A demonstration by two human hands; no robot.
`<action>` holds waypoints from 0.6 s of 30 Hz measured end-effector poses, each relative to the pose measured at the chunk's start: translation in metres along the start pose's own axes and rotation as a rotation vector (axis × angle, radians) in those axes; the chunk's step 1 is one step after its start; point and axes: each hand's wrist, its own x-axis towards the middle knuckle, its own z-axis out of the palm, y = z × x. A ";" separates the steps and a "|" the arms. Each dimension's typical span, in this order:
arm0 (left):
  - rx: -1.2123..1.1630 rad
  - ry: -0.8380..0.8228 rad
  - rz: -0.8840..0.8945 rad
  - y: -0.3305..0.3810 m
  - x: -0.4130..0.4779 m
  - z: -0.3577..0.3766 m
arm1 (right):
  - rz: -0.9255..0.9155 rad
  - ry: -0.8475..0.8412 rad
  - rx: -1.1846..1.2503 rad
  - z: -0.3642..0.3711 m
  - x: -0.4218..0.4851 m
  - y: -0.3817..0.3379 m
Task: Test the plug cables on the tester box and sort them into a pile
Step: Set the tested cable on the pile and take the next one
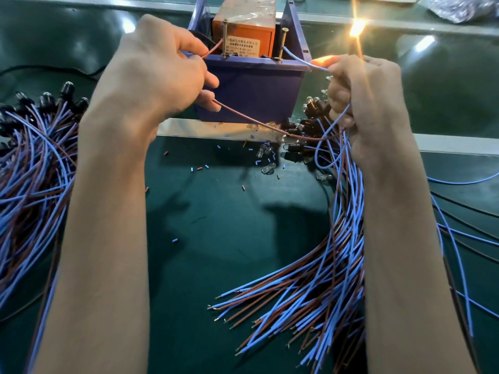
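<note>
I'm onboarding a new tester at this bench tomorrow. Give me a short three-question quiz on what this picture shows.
1. What colour is the wire that the left hand pinches and holds toward the left bolt of the tester box?
2. True or false: the right hand holds nothing.
3. Where does the bright glow show? A. by the right hand's fingertips; B. in the cable pile on the left; C. on the green mat in front.

Key:
1. Brown: it is the brown wire.
2. False: it grips a blue wire and a bundle of cables.
3. A.
</note>
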 end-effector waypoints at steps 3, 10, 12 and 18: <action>0.004 -0.005 0.004 -0.001 0.001 0.000 | -0.004 -0.006 0.003 0.000 0.000 0.001; 0.099 -0.083 0.040 -0.004 0.002 -0.001 | -0.010 -0.012 0.009 -0.002 0.003 0.002; 0.129 -0.137 0.058 -0.005 0.002 -0.002 | -0.001 -0.006 0.002 -0.003 0.005 0.000; 0.489 -0.208 0.268 0.010 -0.008 0.006 | 0.060 -0.221 -0.252 -0.010 0.001 -0.004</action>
